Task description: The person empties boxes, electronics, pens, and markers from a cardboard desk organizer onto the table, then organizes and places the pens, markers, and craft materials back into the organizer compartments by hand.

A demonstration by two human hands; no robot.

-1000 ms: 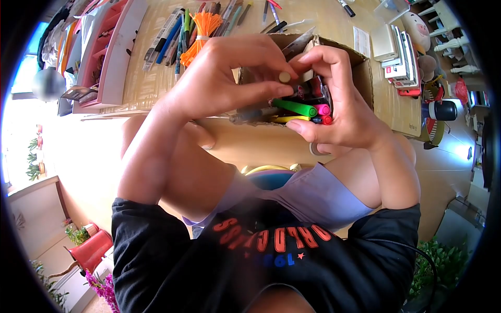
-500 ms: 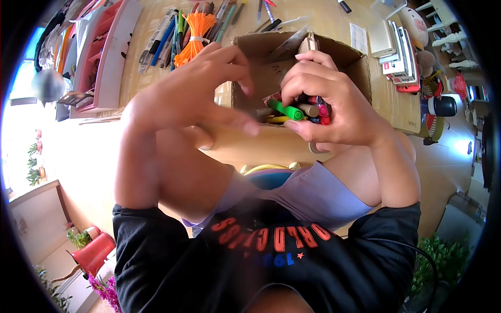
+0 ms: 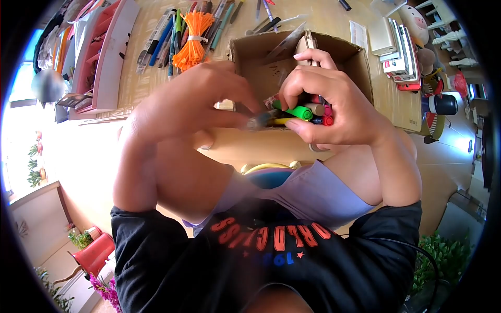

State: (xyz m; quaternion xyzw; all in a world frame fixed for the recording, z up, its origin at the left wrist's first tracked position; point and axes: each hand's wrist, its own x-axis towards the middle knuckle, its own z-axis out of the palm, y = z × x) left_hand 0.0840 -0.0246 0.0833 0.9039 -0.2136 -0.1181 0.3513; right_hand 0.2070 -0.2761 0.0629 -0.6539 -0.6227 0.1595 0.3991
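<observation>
My right hand (image 3: 339, 104) is closed around a bunch of pens at the near edge of an open cardboard box (image 3: 369, 73). A green marker (image 3: 300, 112), a tan pen (image 3: 316, 108) and a red-ended pen (image 3: 327, 121) poke out of that grip. My left hand (image 3: 209, 99), slightly blurred, pinches a greyish pen (image 3: 259, 121) between thumb and fingers, beside the bunch. A yellow pen (image 3: 282, 121) shows between the two hands. Inside the box, a clear strip-like piece (image 3: 288, 41) leans on the far wall.
Left of the box, orange strips (image 3: 194, 41) tied in a bundle lie among several pens (image 3: 164, 41). A pink shelf unit (image 3: 99, 62) stands at the table's left. Stacked small boxes (image 3: 397, 57) and a plush toy (image 3: 415, 22) sit at the right.
My left hand has moved down and right, and its open fingers have come together on the greyish pen. My right hand stays around the pens, which have shifted slightly right.
</observation>
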